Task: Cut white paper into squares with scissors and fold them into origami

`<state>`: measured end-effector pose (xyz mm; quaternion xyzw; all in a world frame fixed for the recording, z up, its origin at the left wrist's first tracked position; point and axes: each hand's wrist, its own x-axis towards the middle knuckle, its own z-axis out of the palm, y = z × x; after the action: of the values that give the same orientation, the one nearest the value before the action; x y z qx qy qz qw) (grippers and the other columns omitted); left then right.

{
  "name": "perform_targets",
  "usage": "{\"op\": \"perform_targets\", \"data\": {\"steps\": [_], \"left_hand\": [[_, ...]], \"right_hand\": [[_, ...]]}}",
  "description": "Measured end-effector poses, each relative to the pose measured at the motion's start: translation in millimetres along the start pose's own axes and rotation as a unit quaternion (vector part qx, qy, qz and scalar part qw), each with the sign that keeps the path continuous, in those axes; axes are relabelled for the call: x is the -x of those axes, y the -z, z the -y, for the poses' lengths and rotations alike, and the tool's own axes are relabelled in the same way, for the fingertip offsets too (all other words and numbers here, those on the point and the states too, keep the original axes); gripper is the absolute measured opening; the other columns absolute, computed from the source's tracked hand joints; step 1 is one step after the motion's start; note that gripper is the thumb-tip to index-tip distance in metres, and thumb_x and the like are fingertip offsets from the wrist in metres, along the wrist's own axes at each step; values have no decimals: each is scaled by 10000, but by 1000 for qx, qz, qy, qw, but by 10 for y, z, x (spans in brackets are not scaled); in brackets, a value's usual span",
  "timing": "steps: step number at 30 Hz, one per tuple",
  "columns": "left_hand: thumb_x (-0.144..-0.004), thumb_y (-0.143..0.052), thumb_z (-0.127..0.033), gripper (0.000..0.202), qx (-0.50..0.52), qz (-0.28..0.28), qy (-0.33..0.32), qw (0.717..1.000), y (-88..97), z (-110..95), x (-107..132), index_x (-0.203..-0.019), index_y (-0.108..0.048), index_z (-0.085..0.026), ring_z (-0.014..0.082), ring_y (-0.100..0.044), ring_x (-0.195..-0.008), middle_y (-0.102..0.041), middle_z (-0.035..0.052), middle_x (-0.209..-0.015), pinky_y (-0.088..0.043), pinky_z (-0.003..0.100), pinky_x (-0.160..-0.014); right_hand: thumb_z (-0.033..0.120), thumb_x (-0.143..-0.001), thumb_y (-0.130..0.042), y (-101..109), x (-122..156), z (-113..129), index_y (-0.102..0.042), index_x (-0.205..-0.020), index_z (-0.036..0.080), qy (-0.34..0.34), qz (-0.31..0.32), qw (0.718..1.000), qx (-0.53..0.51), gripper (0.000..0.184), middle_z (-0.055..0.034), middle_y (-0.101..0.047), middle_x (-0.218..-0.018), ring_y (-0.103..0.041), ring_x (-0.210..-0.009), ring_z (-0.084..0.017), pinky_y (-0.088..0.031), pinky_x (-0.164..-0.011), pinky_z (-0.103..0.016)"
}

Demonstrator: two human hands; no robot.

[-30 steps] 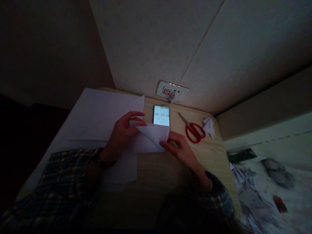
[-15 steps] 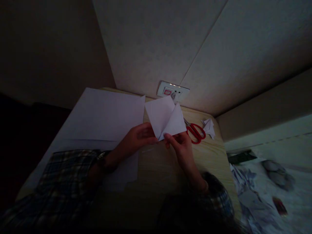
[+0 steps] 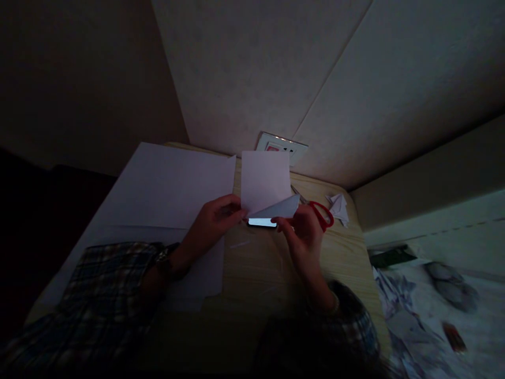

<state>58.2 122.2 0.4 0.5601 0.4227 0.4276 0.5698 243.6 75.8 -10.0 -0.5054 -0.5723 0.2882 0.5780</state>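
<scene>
A piece of white paper (image 3: 265,176) is held up between my hands, its lower edge turned up as a slanting flap. My left hand (image 3: 219,215) pinches its lower left corner between thumb and fingers. At the lower right, my right hand (image 3: 302,234) grips the flap with its thumb in front. Just beneath the flap shows the bright screen of a phone (image 3: 262,222), mostly covered by the paper. Scissors with red handles (image 3: 324,215) lie partly hidden behind my right hand. A folded white paper shape (image 3: 338,208) lies to their right.
Large white sheets (image 3: 177,184) cover the left of the wooden table (image 3: 252,279). A wall socket (image 3: 282,145) sits at the table's back edge. On the right, a lower pale surface (image 3: 485,316) carries crumpled paper or cloth and a small reddish object (image 3: 453,337).
The paper has turned from a tilted position to upright, and its flap now runs along the lower edge. My right hand has shifted slightly right. The phone screen has come into view below.
</scene>
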Motion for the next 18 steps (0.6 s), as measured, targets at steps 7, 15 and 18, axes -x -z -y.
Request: {"op": "perform_targets", "data": {"steps": [7,15,18], "left_hand": [[-722,-720,-287,178,110,11,34,993,-15,10,-7,-784,-587,-187,151,-662,-581,-668,-32,-658,-535,258,-614],[-671,-777,-274,233,127,3,58,990,-7,25,4,-813,-616,-183,168,-689,-641,-724,-16,-675,-558,264,-648],[-678,-763,-249,195,110,-15,52,992,-2,-10,10,-787,-613,-186,165,-690,-643,-716,-26,-650,-550,245,-624]], "right_hand": [[112,-783,-562,56,-18,29,-652,-844,284,73,57,991,97,203,-6,-687,-854,-629,-800,-206,-503,-693,-343],[99,-831,-513,78,-34,49,-648,-893,295,158,76,966,188,246,-15,-680,-891,-629,-835,-225,-495,-705,-352],[77,-840,-502,85,-17,36,-649,-926,302,164,86,962,201,283,-16,-666,-930,-626,-842,-214,-493,-693,-338]]}}
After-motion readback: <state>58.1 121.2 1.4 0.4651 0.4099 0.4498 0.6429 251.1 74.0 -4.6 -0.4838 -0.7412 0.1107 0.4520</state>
